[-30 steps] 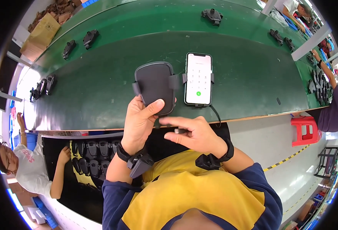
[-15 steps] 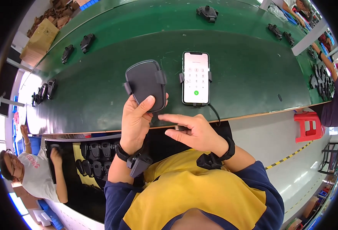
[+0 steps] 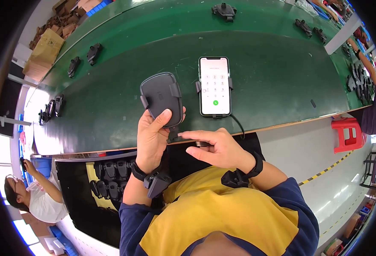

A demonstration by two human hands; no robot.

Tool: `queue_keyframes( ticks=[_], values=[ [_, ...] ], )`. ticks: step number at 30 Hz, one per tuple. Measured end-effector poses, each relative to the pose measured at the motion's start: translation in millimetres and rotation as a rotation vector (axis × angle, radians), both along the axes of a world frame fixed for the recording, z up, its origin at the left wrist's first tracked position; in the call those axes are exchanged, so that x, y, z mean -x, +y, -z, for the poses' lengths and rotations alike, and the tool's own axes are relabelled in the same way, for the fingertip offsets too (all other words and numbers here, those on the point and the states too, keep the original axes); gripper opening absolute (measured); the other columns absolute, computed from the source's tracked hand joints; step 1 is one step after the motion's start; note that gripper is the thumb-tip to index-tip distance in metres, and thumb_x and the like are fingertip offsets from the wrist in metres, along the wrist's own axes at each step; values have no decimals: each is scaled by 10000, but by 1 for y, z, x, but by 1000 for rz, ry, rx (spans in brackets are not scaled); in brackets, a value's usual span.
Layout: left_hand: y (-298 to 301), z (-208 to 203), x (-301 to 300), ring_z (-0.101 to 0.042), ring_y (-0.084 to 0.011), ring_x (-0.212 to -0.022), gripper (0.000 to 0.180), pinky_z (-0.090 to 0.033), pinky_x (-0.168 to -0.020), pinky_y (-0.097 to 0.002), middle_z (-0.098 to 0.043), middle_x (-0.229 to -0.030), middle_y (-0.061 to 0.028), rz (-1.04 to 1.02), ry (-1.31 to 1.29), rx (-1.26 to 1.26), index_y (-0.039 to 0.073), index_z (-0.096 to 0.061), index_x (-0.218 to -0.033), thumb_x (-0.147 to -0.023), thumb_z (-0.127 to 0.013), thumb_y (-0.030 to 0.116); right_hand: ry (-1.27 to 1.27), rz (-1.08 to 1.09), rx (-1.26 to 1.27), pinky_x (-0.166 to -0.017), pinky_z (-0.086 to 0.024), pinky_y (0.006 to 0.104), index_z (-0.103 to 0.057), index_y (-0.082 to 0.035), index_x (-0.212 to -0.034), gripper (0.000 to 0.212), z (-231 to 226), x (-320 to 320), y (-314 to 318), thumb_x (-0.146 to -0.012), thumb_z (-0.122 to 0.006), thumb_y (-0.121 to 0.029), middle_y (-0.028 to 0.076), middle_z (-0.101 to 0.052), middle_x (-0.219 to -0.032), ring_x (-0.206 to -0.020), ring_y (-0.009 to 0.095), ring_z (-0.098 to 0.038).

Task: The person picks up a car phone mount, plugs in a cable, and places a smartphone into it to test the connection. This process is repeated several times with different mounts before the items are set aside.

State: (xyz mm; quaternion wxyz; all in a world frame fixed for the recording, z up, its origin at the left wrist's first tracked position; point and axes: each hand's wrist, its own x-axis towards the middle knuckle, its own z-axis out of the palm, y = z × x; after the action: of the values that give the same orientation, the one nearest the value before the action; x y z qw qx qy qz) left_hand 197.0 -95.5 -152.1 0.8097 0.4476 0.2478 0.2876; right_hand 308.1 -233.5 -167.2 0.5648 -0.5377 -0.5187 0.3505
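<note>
My left hand (image 3: 154,134) grips a black phone holder (image 3: 160,96), thumb across its lower face and fingers behind. The holder's pad faces up, with a clamp arm on each side and a small foot (image 3: 174,134) below. My right hand (image 3: 222,147) is beside that foot, its index fingertip at the foot. Its other fingers are curled around a small dark piece (image 3: 202,144) with a shiny edge, too small to make out. To the right, a lit phone (image 3: 215,85) showing a dial pad sits in another holder (image 3: 198,86), with a black cable (image 3: 239,124) leading off its lower end.
More black holders (image 3: 224,12) lie about the green table (image 3: 273,77), some bunched at the right end (image 3: 361,83). Several others rest in a black tray (image 3: 79,179) at lower left, near a co-worker (image 3: 43,200). A red stool (image 3: 348,134) stands at right.
The holder in my left hand has tipped and dropped slightly, bringing its lower foot into sight. My right index fingertip is now at that foot. The co-worker's arm has lifted away from the tray.
</note>
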Motion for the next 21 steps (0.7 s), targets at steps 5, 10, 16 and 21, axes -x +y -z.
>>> queue_keyframes(
  ticks=[5,10,16,21],
  values=[
    [25,-2,-3,-614,-228,-884,281,-514,-785,-332,-606,-963,-142,-66,46,-25,-44,-503,-1068,-841,-583,102,138,212,-140,-400,-276,204,-619,18,-968,248,-8,-29,-29,-860,-493,-167,11,-487,-519,-408,57,-359],
    [98,-25,-36,-603,-238,-880,251,-512,-792,-356,-584,-985,-133,-122,60,-135,-52,-492,-1062,-858,-545,84,538,708,-510,-400,-196,217,-524,3,-775,438,4,-97,-76,-911,-295,-345,17,-396,-503,-394,72,-259],
    [241,5,-116,-567,-252,-881,197,-517,-797,-442,-554,-955,-144,-125,285,-13,-55,-503,-1010,-825,-548,-4,231,1009,-284,-420,-196,201,-526,-30,-858,359,52,-116,-71,-898,-300,-307,15,-409,-528,-442,45,-291],
    [278,20,-179,-584,-277,-846,170,-531,-782,-478,-575,-895,-150,-286,380,-44,-62,-533,-959,-790,-554,-53,-27,993,-194,-432,-219,198,-534,-32,-920,347,61,-115,-76,-876,-311,-293,18,-439,-545,-474,45,-330]
  ],
)
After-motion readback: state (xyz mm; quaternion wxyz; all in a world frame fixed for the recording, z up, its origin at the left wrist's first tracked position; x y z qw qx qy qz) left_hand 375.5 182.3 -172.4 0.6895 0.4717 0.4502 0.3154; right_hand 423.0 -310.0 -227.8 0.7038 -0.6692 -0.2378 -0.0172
